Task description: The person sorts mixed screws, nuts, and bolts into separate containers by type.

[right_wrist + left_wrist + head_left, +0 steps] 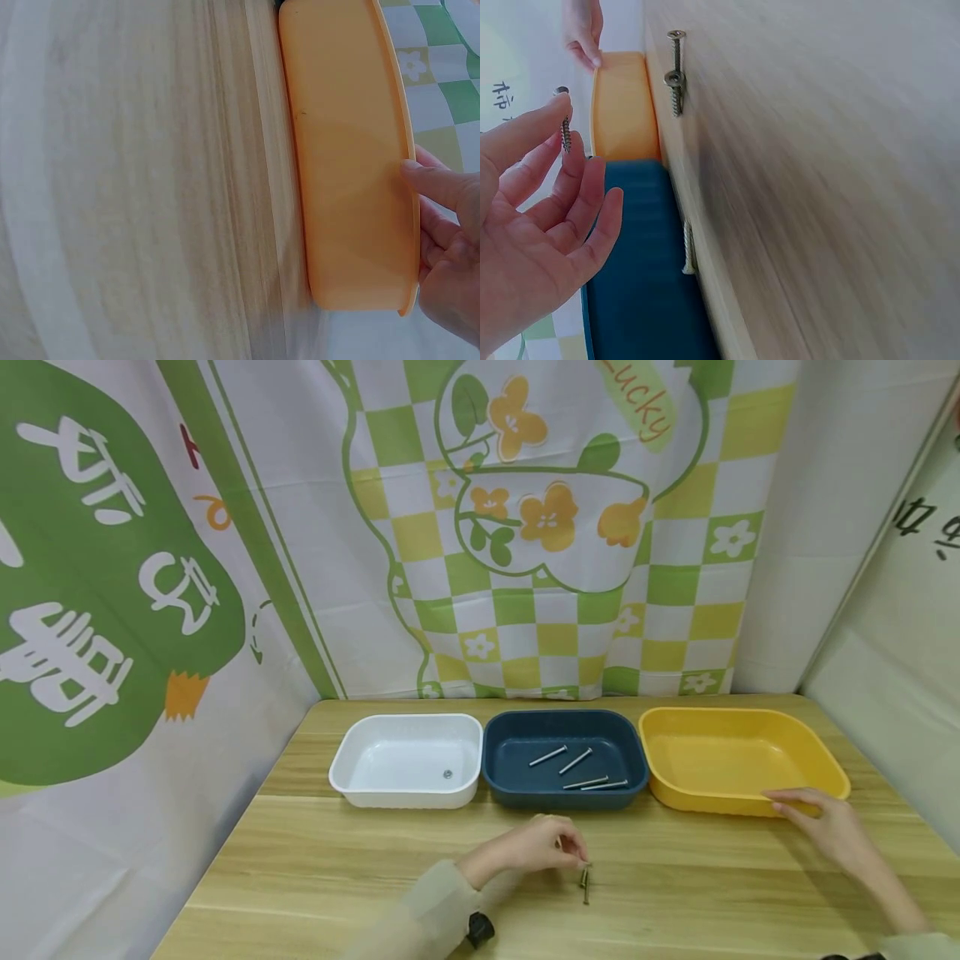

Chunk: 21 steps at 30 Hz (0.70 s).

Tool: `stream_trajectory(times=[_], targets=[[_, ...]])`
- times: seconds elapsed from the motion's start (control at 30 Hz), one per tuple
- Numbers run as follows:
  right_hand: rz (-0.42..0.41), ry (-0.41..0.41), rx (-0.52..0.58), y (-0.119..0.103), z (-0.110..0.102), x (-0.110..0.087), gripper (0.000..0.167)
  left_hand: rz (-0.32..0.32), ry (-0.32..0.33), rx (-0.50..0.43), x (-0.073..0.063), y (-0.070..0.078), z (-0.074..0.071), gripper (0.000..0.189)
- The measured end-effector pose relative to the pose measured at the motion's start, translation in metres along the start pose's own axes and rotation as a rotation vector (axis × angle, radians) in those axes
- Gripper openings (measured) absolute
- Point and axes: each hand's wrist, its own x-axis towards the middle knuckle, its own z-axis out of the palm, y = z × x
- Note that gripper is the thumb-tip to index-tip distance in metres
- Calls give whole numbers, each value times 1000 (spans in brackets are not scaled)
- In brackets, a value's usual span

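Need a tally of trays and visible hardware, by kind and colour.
White rectangular plastic tray: 1
Dark blue rectangular plastic tray: 1
Yellow rectangular plastic tray: 1
Long silver metal bolts: 4
Brass-coloured metal screws: 4
Small silver metal nut: 1
Total: 12

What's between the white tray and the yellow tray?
The blue tray, with four bolts in it, just left of the yellow tray. Head view shows it.

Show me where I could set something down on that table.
Bare table lies before the white tray, left of the left hand, and between the loose screws and right hand, before the yellow tray. It's crowded around the screws and along the back, where three trays stand side by side.
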Motion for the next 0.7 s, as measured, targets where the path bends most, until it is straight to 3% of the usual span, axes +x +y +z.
stream_trajectory(times=[0.7], targets=[[-15, 9, 37, 0, 1, 1, 13, -8, 159, -37, 33, 18, 5, 6]])
